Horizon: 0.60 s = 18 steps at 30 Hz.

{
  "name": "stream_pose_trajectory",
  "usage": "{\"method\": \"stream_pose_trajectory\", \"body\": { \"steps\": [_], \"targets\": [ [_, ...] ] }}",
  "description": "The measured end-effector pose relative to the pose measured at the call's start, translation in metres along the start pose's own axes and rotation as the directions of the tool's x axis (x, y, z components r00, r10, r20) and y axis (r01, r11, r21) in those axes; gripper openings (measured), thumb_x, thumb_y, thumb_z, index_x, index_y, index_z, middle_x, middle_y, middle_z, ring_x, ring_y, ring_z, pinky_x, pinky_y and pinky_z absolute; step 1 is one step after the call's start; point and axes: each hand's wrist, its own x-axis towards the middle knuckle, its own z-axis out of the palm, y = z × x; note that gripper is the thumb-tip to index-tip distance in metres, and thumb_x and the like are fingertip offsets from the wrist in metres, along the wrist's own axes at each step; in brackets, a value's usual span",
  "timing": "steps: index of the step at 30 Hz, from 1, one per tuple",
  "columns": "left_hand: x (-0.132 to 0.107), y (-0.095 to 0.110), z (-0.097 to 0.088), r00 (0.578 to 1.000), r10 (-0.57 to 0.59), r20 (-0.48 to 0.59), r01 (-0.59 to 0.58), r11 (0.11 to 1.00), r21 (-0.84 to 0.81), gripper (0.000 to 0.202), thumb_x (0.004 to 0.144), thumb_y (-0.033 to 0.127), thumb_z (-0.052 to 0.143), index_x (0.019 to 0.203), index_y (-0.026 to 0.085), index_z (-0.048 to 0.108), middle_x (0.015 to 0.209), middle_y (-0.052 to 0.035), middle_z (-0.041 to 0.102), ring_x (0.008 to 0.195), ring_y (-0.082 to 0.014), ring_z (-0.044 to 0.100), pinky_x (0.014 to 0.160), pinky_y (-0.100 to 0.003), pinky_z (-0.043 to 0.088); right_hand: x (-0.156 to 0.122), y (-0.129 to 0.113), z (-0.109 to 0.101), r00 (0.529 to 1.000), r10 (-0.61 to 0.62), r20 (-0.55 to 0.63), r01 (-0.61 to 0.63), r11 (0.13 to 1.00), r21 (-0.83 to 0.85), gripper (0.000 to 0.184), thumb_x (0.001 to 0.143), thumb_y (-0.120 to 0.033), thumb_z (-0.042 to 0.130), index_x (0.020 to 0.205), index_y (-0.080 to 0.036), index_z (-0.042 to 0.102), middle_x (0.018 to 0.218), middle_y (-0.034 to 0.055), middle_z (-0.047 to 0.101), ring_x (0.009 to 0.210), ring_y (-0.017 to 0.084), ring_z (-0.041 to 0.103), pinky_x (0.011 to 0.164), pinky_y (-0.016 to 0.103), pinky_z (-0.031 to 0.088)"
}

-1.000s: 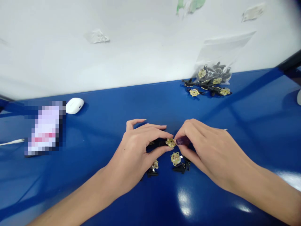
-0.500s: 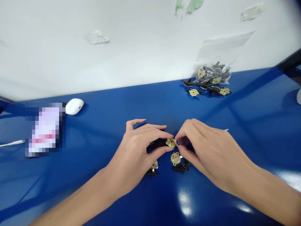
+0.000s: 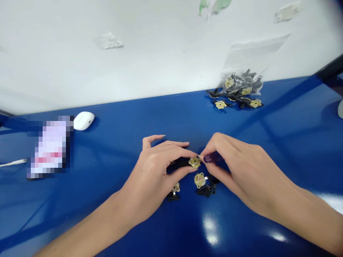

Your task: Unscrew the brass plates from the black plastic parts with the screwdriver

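My left hand (image 3: 158, 167) pinches a small yellowish round plate (image 3: 194, 162) with a scalloped rim between thumb and index finger. A black part extends from the plate beneath my fingers. Closed around a dark purple handle (image 3: 211, 157), my right hand (image 3: 238, 164) has its fingertips at the plate's right edge. What the rest of that handle belongs to is hidden by my palm. Just below lie a loose yellowish plate with a metal tab (image 3: 199, 180) and black plastic pieces (image 3: 205, 191). Another plate (image 3: 176, 187) with a black piece (image 3: 173, 197) shows partly under my left hand.
At the back right, several black parts with yellowish plates (image 3: 220, 104) lie before a clear plastic bag (image 3: 248, 84) of similar parts leaning on the white wall (image 3: 160, 53). A blurred-out phone (image 3: 50, 146) and a white earbud case (image 3: 84, 121) are on the left of the blue table (image 3: 128, 121).
My right hand has turned slightly and shifted a little to the right, uncovering the loose plate's metal tab. My left hand keeps its pinch on the plate almost unmoved.
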Motion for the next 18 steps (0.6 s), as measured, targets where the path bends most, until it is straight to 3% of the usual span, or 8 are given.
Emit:
{"method": "stream_pose_trajectory", "body": {
  "steps": [6, 11, 18],
  "targets": [
    [0.0007, 0.0010, 0.0008, 1.000, 0.002, -0.004, -0.002, 1.000, 0.005, 0.016, 0.104, 0.024, 0.085, 0.117, 0.032, 0.080, 0.119, 0.0093, 0.090, 0.133, -0.0249, 0.078, 0.126, -0.049, 0.030, -0.0011, -0.0023, -0.0034, 0.996, 0.092, 0.005, -0.092, 0.987, 0.131, 0.015, 0.102, -0.011, 0.060, 0.102, -0.025, 0.056, 0.094, -0.0031, 0.071, 0.068, 0.014, 0.060, 0.056, 0.031, 0.041],
    [0.0006, 0.0009, 0.0010, 1.000, -0.001, 0.007, 0.001, 1.000, 0.015, 0.015, 0.104, 0.026, 0.086, 0.118, 0.032, 0.080, 0.118, 0.0069, 0.091, 0.133, -0.0282, 0.078, 0.125, -0.052, 0.031, -0.0016, -0.0018, -0.0049, 0.995, 0.096, -0.038, -0.090, 0.985, 0.148, 0.014, 0.100, -0.012, 0.065, 0.101, -0.025, 0.063, 0.092, -0.0029, 0.074, 0.070, 0.015, 0.064, 0.059, 0.032, 0.046],
    [-0.0011, -0.0011, 0.0009, 1.000, -0.003, 0.001, 0.003, 1.000, 0.010, 0.019, 0.104, 0.027, 0.086, 0.119, 0.034, 0.078, 0.120, 0.0106, 0.090, 0.133, -0.0240, 0.078, 0.126, -0.047, 0.030, -0.0029, 0.0012, -0.0065, 0.997, 0.040, -0.059, -0.031, 0.989, 0.143, 0.021, 0.103, -0.008, 0.063, 0.110, -0.026, 0.071, 0.100, -0.0010, 0.079, 0.077, 0.016, 0.072, 0.064, 0.033, 0.050]
  ]
}}
